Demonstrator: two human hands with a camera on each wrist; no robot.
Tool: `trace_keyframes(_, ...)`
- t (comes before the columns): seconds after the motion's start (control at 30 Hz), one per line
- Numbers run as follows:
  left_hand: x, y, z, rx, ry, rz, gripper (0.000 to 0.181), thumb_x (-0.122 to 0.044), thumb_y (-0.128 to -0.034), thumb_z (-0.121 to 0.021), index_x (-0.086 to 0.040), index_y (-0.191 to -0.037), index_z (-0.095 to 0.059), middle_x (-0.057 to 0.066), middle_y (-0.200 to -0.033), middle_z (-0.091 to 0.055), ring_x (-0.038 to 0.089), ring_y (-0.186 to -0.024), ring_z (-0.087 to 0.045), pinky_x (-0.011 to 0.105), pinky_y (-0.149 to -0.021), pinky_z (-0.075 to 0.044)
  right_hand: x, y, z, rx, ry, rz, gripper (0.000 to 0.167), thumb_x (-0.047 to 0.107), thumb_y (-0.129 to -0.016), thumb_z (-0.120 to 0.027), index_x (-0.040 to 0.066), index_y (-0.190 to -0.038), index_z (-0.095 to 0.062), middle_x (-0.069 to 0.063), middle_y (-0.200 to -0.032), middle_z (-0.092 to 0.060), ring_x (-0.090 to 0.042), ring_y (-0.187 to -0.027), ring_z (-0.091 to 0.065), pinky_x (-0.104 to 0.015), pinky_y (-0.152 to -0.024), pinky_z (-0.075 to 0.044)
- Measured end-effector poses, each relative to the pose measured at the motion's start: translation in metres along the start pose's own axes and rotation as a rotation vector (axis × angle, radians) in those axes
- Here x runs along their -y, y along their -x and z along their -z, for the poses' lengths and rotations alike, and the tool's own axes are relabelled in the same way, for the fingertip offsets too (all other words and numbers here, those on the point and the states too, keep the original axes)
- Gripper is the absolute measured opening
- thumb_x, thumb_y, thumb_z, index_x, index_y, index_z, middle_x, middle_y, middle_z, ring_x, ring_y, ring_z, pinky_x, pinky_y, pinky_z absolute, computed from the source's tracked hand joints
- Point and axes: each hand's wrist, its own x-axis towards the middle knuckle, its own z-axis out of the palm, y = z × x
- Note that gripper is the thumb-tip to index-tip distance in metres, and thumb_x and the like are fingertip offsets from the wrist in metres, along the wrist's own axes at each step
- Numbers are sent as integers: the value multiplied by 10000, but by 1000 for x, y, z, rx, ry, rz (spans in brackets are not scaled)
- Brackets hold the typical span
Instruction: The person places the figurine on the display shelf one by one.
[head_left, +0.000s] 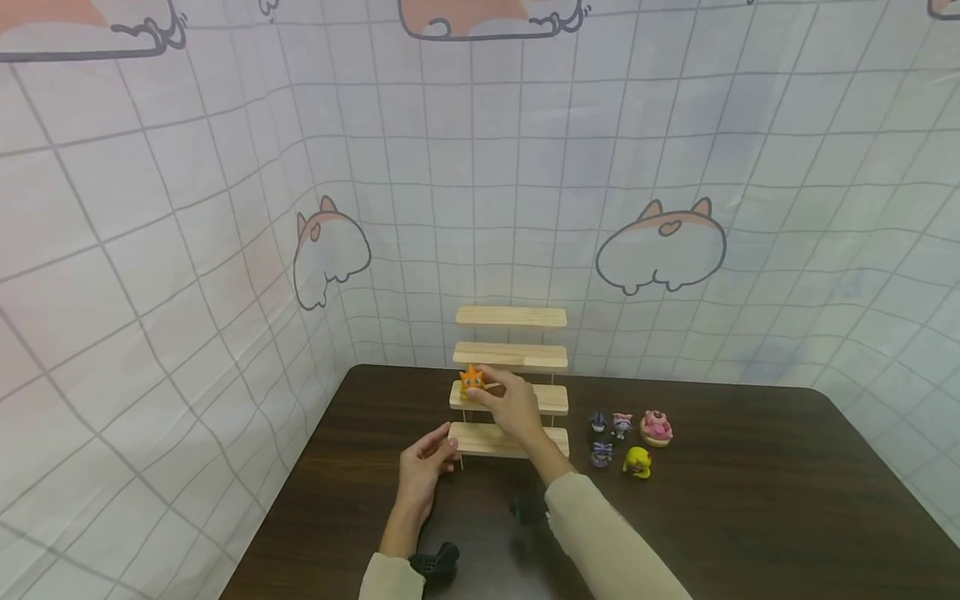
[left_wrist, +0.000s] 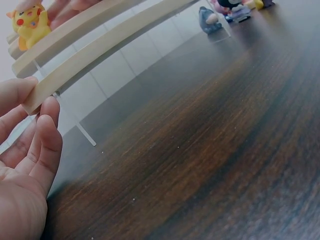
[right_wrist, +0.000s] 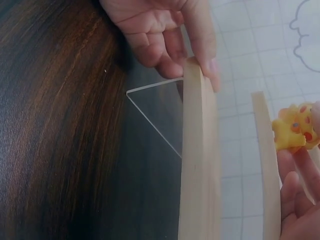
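Note:
A tiered display stand has several pale wooden boards (head_left: 487, 440) on clear supports. My left hand (head_left: 422, 471) pinches the left end of the lowest board, thumb on top and fingers beneath in the left wrist view. My right hand (head_left: 517, 408) reaches over that board and holds a small yellow and orange toy figurine (head_left: 472, 381) at the left end of the second board from the bottom. In the left wrist view the figurine (left_wrist: 32, 31) looks upright, with red cheeks. In the right wrist view its base is close against the board (right_wrist: 266, 165); contact is hard to tell.
Right of the stand, several figurines stand on the dark wooden table (head_left: 750, 500): a pink one on a round base (head_left: 656, 427), a yellow one (head_left: 637, 462) and small dark and purple ones (head_left: 602, 454). A grid-patterned cloth (head_left: 517, 208) hangs behind and at the sides.

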Motion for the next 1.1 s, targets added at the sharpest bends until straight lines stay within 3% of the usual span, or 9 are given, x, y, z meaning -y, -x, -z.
trace_keyframes(0.57, 2, -1, 1, -2, -5, -8, 462, -152, -927, -769, -15, -1352, -649, -8, -970, -720, 106, -787, -688, 216, -656, -567, -4, 1, -4, -20, -22, 1, 528, 343, -903, -778, 183, -1390, -649, -111, -1262, -714, -293, -1013, -743, -365, -755, -625)
trace_keyframes(1.1, -1, 0, 0, 12, 4, -6, 473, -147, -936, -758, -6, -1370, -631, -17, -959, -721, 93, -790, -686, 212, -669, -564, -4, 4, -3, -16, -54, -6, 491, 342, -906, -787, 230, -1368, -666, -98, -1269, -701, -302, -1060, -721, -410, -830, -619)
